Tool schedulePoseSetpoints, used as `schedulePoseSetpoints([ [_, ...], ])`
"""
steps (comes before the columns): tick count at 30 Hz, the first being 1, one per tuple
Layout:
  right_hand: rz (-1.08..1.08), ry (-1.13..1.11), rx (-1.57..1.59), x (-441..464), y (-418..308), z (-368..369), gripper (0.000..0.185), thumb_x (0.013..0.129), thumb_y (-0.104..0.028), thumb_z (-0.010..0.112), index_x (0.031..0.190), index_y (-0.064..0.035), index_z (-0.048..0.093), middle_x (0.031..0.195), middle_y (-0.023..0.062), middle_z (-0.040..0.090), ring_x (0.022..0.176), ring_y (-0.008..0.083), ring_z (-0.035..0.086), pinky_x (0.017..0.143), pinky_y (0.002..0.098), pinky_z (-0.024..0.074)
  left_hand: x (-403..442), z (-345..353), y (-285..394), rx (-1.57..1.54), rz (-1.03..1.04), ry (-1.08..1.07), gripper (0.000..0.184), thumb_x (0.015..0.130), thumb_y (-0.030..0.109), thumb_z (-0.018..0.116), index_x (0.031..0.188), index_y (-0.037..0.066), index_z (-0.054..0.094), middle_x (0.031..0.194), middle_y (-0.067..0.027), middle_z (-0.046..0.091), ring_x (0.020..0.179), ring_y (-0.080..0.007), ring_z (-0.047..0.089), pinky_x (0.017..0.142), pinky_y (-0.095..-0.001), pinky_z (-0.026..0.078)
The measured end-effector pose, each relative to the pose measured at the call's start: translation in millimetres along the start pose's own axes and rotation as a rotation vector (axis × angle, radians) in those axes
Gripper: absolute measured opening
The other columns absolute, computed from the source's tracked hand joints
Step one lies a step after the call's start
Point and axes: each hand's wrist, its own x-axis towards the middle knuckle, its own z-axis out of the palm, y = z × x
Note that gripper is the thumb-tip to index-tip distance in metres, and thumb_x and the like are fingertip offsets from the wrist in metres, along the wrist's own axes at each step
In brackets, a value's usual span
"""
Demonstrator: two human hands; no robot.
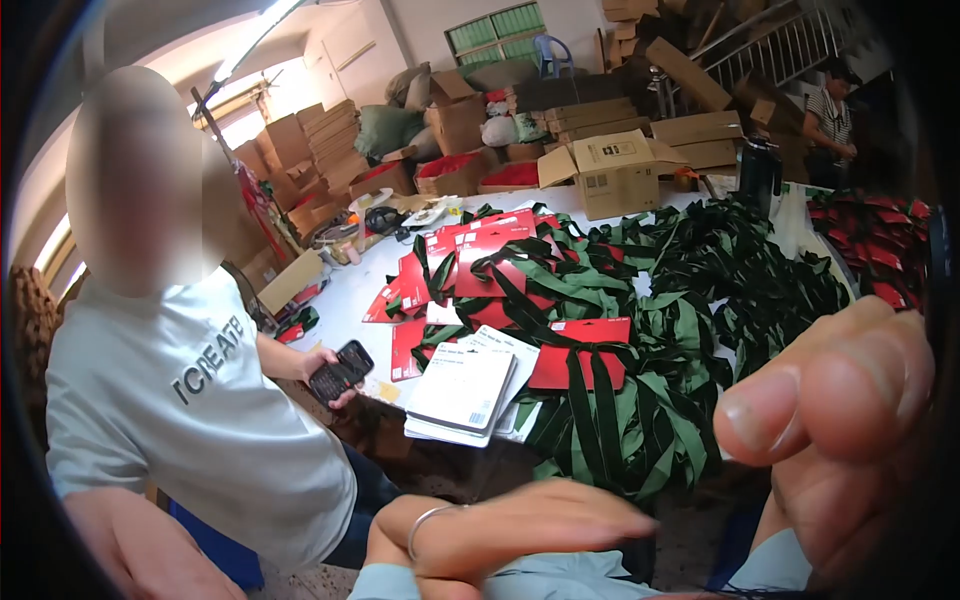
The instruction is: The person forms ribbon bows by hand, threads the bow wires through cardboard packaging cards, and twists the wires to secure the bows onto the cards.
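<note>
My left hand (530, 522) is low in the middle, smeared by motion, with a bangle at its wrist. Its fingers stretch out to the right and nothing shows in them. Very near the camera at the right, my right hand (835, 390) has its fingers curled and pressed together; whether they hold anything is hidden. Beyond both hands is the table (385, 300), with a heap of dark green ribbons (670, 410). White printed cards (462, 385) are stacked at its near edge, beside a red card (578, 355). More red cards (490, 262) lie behind, under loose ribbons.
At left stands a person in a white T-shirt (210, 400), holding a phone (342, 372). An open carton (615, 180) and a dark bottle (757, 172) stand at the table's back. Stacked boxes (325, 140) and sacks fill the rear. Another person (830, 125) is far right.
</note>
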Motion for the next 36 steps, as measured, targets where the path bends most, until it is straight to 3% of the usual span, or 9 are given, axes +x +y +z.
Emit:
schedulePoseSetpoints([
  [5,-0.006,-0.014,-0.045,17.3,0.8,-8.7,0.046,0.089,-0.03,0.055,0.122,0.0015,0.05,0.114,0.017,0.056,0.099,0.0247,0.053,0.081,0.0373,0.0463,1.6,40.8,-69.5,-0.042,-0.165,-0.139,0.033,0.099,0.009,0.036,0.119,-0.008,0.057,0.124,-0.0179,0.058,0.101,-0.0221,0.055,0.091,-0.0369,0.042],
  [12,-0.001,-0.019,-0.051,23.5,10.7,-13.0,0.045,0.09,-0.03,0.054,0.122,0.0013,0.05,0.115,0.0168,0.056,0.099,0.0248,0.053,0.082,0.0375,0.046,-10.4,-2.4,-19.3,0.048,-0.025,0.048,0.033,0.099,0.009,0.037,0.12,-0.008,0.055,0.126,-0.0179,0.056,0.105,-0.0233,0.053,0.093,-0.0382,0.04],
  [25,0.179,-0.156,-0.048,11.9,41.0,40.3,0.045,0.09,-0.03,0.052,0.122,0.0009,0.05,0.115,0.0165,0.056,0.1,0.0249,0.053,0.082,0.0379,0.0456,-37.9,2.3,94.6,0.341,0.649,0.401,0.033,0.099,0.009,0.038,0.124,-0.007,0.053,0.13,-0.0179,0.053,0.113,-0.0254,0.048,0.099,-0.0406,0.036],
  [36,0.253,-0.201,0.002,6.0,67.1,84.3,0.044,0.09,-0.031,0.051,0.122,0.0006,0.05,0.116,0.0163,0.055,0.101,0.025,0.052,0.083,0.0382,0.0453,-62.7,15.4,132.5,0.803,1.255,0.712,0.034,0.098,0.009,0.039,0.126,-0.007,0.05,0.134,-0.0179,0.05,0.119,-0.0272,0.044,0.103,-0.0426,0.033],
])
